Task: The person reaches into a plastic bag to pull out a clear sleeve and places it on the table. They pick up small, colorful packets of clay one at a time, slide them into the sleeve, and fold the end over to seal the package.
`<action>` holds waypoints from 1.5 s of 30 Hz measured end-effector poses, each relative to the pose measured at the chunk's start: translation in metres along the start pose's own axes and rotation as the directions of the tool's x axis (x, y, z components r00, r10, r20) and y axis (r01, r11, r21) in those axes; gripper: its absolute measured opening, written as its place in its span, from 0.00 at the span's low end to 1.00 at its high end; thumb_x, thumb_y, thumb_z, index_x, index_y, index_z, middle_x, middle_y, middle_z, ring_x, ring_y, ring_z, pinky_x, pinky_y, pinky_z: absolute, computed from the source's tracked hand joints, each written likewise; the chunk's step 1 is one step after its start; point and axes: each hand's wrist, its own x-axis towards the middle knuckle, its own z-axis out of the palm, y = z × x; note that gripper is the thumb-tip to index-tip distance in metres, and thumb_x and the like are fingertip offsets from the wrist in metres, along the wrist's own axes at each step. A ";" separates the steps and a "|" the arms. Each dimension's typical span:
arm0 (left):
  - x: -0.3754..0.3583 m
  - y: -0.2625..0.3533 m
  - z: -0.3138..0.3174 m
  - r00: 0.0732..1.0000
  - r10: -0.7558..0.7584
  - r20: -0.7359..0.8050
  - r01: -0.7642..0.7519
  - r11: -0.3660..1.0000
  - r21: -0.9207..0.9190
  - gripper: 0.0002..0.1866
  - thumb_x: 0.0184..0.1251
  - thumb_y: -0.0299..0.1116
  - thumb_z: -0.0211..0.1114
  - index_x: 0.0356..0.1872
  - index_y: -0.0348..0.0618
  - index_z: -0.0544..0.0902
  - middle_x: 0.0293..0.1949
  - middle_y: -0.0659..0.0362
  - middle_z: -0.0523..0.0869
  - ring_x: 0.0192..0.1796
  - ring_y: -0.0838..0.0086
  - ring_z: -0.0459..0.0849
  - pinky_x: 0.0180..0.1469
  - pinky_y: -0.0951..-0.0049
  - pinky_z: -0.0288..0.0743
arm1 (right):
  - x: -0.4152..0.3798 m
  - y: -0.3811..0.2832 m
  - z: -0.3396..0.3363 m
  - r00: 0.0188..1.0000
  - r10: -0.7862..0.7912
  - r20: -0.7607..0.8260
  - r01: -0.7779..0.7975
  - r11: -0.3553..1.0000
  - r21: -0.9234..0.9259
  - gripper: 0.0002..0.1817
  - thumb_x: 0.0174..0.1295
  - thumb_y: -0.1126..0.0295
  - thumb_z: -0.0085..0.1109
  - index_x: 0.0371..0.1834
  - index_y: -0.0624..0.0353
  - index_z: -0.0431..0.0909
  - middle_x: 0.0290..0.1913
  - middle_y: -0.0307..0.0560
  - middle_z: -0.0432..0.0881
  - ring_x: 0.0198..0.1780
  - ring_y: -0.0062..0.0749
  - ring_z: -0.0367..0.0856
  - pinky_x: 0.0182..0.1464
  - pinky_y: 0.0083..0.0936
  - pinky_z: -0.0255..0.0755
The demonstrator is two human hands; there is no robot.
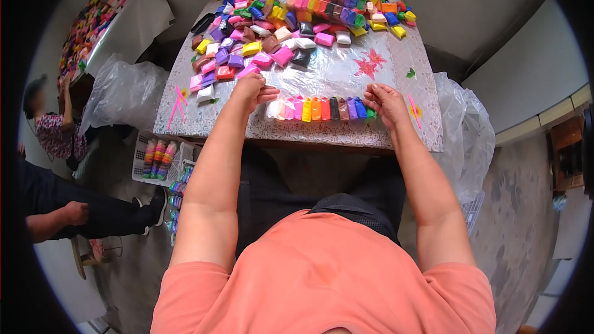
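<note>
A row of small coloured packets (317, 109) lies near the table's front edge, running from white through pink, yellow, orange, red, black, brown and purple to blue and green. Shiny clear plastic (309, 80) lies around and behind it. My left hand (252, 91) is at the row's left end, its fingers stretched to the right and slightly apart. At the right end, my right hand (385, 102) has thumb and fingertips brought together near the green packet. Whatever is between those fingertips is too small or too clear to make out.
Loose coloured packets (263, 46) are heaped over the table's back and left, with filled clear bags (322, 3) on top. Pink strips (178, 108) lie at both sides. Plastic bags (464, 130) hang beside the table. A crate (162, 161) stands lower left; two people are at left.
</note>
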 end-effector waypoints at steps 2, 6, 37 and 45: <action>0.003 -0.006 -0.009 0.997 0.035 0.064 -0.034 0.999 -0.026 0.09 0.73 0.28 0.53 0.50 0.38 0.70 0.43 0.44 0.83 0.46 0.55 0.88 0.43 0.63 0.87 | 0.000 0.002 -0.001 1.000 0.005 -0.022 -0.004 0.999 0.051 0.09 0.67 0.72 0.60 0.44 0.67 0.80 0.38 0.45 0.83 0.39 0.28 0.83 0.44 0.28 0.85; -0.007 -0.002 -0.016 0.965 0.088 0.248 -0.088 0.996 -0.010 0.32 0.54 0.34 0.77 0.57 0.37 0.70 0.45 0.50 0.81 0.49 0.64 0.85 0.51 0.70 0.81 | 0.004 0.005 -0.006 1.000 0.013 -0.013 -0.012 0.993 0.117 0.08 0.67 0.73 0.60 0.43 0.67 0.79 0.37 0.46 0.83 0.38 0.27 0.83 0.45 0.29 0.85; -0.072 -0.071 0.080 0.512 0.528 0.677 -0.680 -0.232 0.696 0.33 0.70 0.48 0.57 0.70 0.41 0.66 0.75 0.49 0.59 0.77 0.56 0.54 0.77 0.57 0.49 | -0.058 -0.009 0.031 0.896 -0.444 0.025 0.415 0.814 -0.407 0.08 0.65 0.72 0.61 0.44 0.63 0.80 0.42 0.45 0.83 0.37 0.30 0.82 0.43 0.26 0.80; -0.068 -0.072 0.074 0.488 0.542 0.684 -0.688 -0.243 0.684 0.30 0.70 0.46 0.57 0.68 0.41 0.69 0.71 0.51 0.66 0.75 0.58 0.60 0.76 0.56 0.50 | -0.062 0.015 0.061 0.561 -0.461 0.687 0.758 -0.047 -0.651 0.13 0.58 0.74 0.62 0.47 0.59 0.82 0.50 0.50 0.81 0.58 0.50 0.75 0.63 0.37 0.69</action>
